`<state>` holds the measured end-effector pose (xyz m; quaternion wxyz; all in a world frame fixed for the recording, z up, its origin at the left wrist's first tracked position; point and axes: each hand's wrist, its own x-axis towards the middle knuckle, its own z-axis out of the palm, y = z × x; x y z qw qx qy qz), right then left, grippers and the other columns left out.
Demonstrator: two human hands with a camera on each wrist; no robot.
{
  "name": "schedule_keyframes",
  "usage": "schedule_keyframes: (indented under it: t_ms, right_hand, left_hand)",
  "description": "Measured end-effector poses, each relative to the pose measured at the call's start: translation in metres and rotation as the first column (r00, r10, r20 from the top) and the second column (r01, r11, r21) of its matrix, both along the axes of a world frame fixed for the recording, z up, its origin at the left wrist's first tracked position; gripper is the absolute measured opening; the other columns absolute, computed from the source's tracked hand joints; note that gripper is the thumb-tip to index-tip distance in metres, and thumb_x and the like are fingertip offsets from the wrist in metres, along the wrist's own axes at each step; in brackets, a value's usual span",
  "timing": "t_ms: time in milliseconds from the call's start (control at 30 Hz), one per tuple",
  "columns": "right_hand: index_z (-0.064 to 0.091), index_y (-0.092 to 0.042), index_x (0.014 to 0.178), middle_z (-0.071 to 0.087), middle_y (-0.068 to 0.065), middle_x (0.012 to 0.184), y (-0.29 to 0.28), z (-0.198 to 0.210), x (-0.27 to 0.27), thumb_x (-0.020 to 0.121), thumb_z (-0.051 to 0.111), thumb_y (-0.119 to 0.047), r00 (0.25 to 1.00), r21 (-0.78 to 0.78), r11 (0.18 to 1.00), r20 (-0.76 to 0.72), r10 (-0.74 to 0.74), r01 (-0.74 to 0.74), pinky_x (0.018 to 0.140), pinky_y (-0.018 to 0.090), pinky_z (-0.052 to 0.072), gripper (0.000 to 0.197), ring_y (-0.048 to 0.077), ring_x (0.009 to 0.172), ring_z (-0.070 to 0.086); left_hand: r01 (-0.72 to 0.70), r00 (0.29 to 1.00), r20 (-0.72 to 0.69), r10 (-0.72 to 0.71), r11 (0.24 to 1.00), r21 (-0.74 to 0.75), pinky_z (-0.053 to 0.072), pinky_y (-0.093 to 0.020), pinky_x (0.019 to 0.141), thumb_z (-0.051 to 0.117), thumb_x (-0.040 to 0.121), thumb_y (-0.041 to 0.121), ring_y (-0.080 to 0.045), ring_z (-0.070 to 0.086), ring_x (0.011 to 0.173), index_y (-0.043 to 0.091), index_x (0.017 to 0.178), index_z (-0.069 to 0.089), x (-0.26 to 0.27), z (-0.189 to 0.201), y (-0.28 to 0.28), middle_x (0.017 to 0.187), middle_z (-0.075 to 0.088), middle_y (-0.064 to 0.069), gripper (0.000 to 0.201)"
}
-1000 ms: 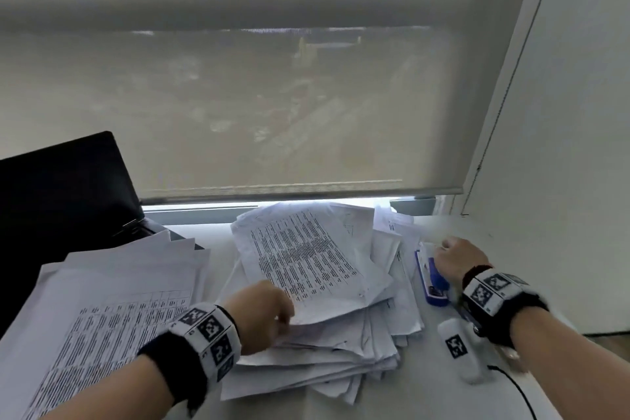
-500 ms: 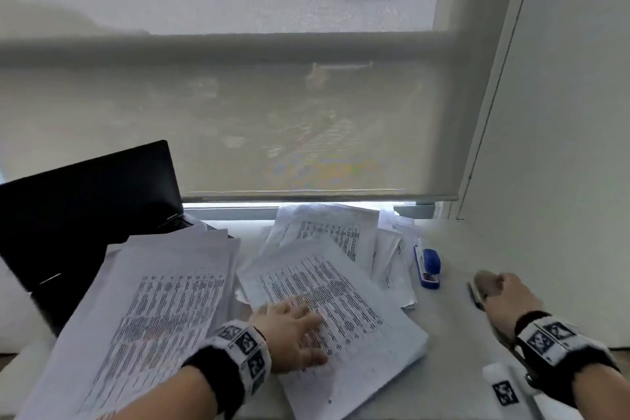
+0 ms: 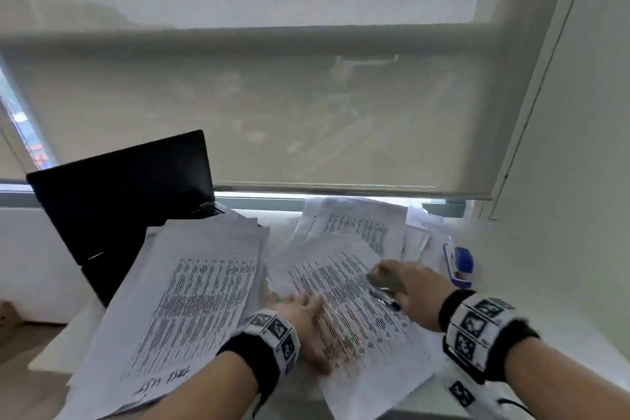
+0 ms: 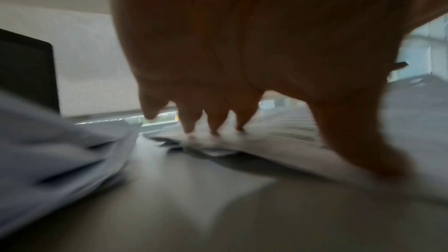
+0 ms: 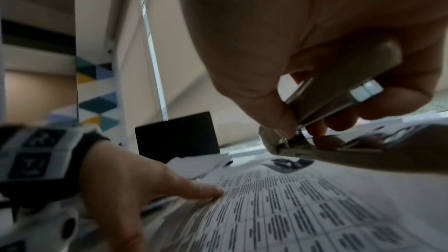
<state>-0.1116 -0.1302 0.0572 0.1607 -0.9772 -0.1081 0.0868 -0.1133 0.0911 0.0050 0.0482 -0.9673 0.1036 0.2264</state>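
Your left hand (image 3: 303, 320) flattens the printed sheets (image 3: 358, 334) at mid-desk (image 3: 545, 283), fingers straight, while your right hand (image 3: 421, 288) clenches its fingers round a grey stapler (image 5: 339, 91) just above them: tool in hand, stapling apparently yet to come.

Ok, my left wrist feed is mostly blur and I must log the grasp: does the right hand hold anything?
Observer: Yes. The right hand grips a grey metal stapler, its nose low over the printed paper sheet.
Operator: Is another stapler around?
Observer: A blue plastic stapler lies untouched on the white desk, right of that sheet.
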Motion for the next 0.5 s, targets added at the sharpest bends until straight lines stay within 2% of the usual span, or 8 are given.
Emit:
schedule_keyframes:
  t_ms: [67, 133, 233, 300, 333, 400, 467, 500]
  right_hand:
    - [0.039, -0.033, 0.136, 0.053, 0.003, 0.125, 0.014, -0.001, 0.007, 0.092, 0.056, -0.020, 1.000, -0.022, 1.000, -0.023, 0.006, -0.006, 0.093, 0.030, 0.050, 0.049, 0.016, 0.102, 0.056]
    - [0.039, -0.030, 0.138, 0.054, 0.003, 0.125, 0.022, 0.000, 0.013, 0.092, 0.055, -0.020, 1.000, -0.038, 0.999, -0.022, 0.020, -0.021, 0.096, 0.030, 0.048, 0.050, 0.015, 0.104, 0.055]
    - [0.040, -0.029, 0.138, 0.054, 0.005, 0.127, 0.032, -0.001, 0.023, 0.093, 0.054, -0.024, 0.998, -0.094, 0.994, -0.009, 0.059, -0.060, 0.100, 0.031, 0.043, 0.048, 0.019, 0.112, 0.054]
    - [0.040, -0.026, 0.138, 0.055, 0.006, 0.129, 0.040, -0.005, 0.026, 0.093, 0.052, -0.026, 0.997, -0.120, 0.990, -0.029, 0.073, -0.076, 0.100, 0.032, 0.043, 0.046, 0.021, 0.114, 0.054]
    - [0.039, -0.024, 0.139, 0.054, 0.007, 0.130, 0.045, -0.008, 0.027, 0.094, 0.050, -0.026, 0.996, -0.131, 0.988, -0.051, 0.070, -0.076, 0.101, 0.032, 0.042, 0.047, 0.022, 0.116, 0.053]
    - [0.036, -0.023, 0.142, 0.051, 0.008, 0.135, 0.051, -0.014, 0.028, 0.094, 0.048, -0.026, 0.994, -0.111, 0.992, -0.094, 0.049, -0.060, 0.101, 0.029, 0.040, 0.050, 0.023, 0.121, 0.051]
    - [0.034, -0.023, 0.143, 0.049, 0.007, 0.135, 0.055, -0.023, 0.033, 0.095, 0.048, -0.030, 0.996, -0.075, 0.997, -0.092, 0.015, -0.022, 0.101, 0.027, 0.038, 0.051, 0.022, 0.122, 0.048]
    - [0.034, -0.023, 0.143, 0.049, 0.006, 0.134, 0.056, -0.028, 0.037, 0.095, 0.048, -0.033, 0.996, -0.064, 0.998, -0.084, 0.002, -0.007, 0.102, 0.028, 0.037, 0.051, 0.021, 0.122, 0.048]
  left_hand:
    - [0.063, 0.997, -0.039, -0.062, 0.998, 0.015, 0.002, -0.057, 0.119, 0.062, 0.066, 0.079, -0.032, 0.005, 0.149, 0.032, 0.154, -0.008, -0.003, -0.008, 0.005, 0.164, -0.003, -0.002, 0.122]
    - [0.141, 0.988, -0.063, -0.141, 0.990, -0.001, 0.002, -0.061, 0.115, 0.061, 0.066, 0.081, -0.031, 0.008, 0.149, 0.035, 0.153, -0.004, -0.010, -0.010, 0.004, 0.164, 0.000, 0.001, 0.118]
    - [0.200, 0.975, -0.080, -0.208, 0.974, -0.102, 0.023, -0.049, 0.115, 0.065, 0.075, 0.070, -0.029, 0.036, 0.138, 0.035, 0.149, 0.031, -0.019, 0.004, -0.001, 0.154, 0.035, 0.000, 0.089]
    - [0.079, 0.996, -0.013, -0.084, 0.973, -0.217, 0.038, -0.036, 0.107, 0.072, 0.073, 0.065, -0.025, 0.051, 0.126, 0.030, 0.136, 0.050, -0.013, 0.011, -0.002, 0.137, 0.055, 0.003, 0.076]
    - [0.041, 0.998, 0.056, -0.029, 0.973, -0.228, 0.040, -0.035, 0.106, 0.073, 0.071, 0.065, -0.025, 0.051, 0.127, 0.027, 0.135, 0.051, -0.008, 0.012, 0.000, 0.137, 0.054, 0.002, 0.077]
    - [0.002, 0.991, 0.133, 0.020, 0.986, -0.165, 0.026, -0.044, 0.117, 0.070, 0.067, 0.072, -0.027, 0.029, 0.143, 0.023, 0.149, 0.029, 0.005, 0.010, 0.003, 0.156, 0.029, -0.001, 0.103]
    - [-0.019, 0.998, 0.061, 0.023, 0.998, -0.066, 0.004, -0.051, 0.121, 0.067, 0.064, 0.078, -0.025, 0.001, 0.151, 0.021, 0.155, 0.000, 0.016, 0.003, 0.005, 0.164, -0.003, 0.001, 0.127]
    - [-0.021, 1.000, 0.013, 0.022, 0.999, -0.038, 0.000, -0.052, 0.121, 0.067, 0.063, 0.079, -0.024, -0.005, 0.151, 0.021, 0.155, -0.007, 0.020, 0.000, 0.005, 0.163, -0.011, 0.001, 0.131]
